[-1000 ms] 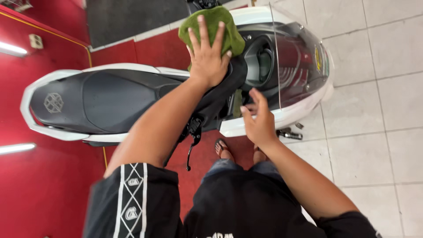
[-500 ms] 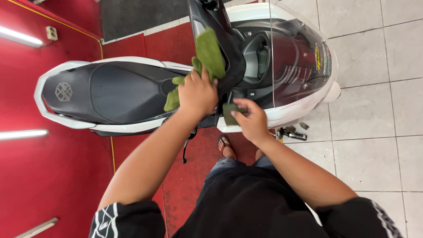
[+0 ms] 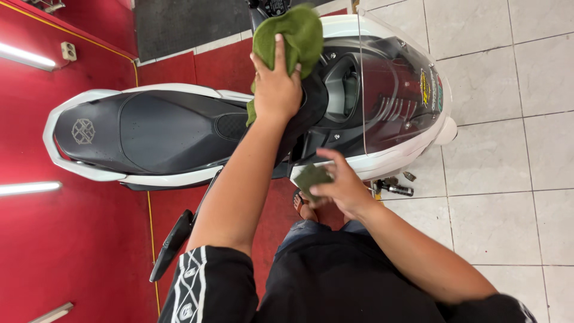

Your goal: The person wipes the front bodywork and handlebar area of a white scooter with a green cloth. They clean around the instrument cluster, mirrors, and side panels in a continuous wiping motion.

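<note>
On the red floor (image 3: 72, 251) at the left, a white scooter is parked, its black seat (image 3: 155, 128) bare. A green cloth (image 3: 293, 33) is pressed against the dark centre panel (image 3: 311, 104) by the left hand (image 3: 276, 90), fingers spread over it. A small dark green pad (image 3: 311, 177) is gripped in the right hand (image 3: 341, 188) beside the white side fairing (image 3: 388, 161). Wiping is judged in progress; steady pressure across the panel is called for next.

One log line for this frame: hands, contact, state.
left hand: presses green cloth on scooter | right hand: holds small green pad | scooter on red floor
</note>
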`<move>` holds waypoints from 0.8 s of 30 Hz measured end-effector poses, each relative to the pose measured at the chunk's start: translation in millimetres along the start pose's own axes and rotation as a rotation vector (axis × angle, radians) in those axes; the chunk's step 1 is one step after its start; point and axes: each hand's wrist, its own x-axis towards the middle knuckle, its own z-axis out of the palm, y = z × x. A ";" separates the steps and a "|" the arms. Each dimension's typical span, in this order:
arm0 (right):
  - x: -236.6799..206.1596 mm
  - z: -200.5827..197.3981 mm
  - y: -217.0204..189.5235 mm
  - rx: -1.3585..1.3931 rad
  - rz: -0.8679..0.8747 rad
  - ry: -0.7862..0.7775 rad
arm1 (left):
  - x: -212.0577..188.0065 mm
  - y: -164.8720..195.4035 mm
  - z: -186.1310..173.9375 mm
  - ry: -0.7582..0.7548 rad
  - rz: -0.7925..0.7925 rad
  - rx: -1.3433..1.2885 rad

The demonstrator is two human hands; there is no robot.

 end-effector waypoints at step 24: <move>266.2 52.3 -169.4 -0.789 -0.626 0.445 | -139.6 -165.8 -231.9 -0.028 -0.635 -0.301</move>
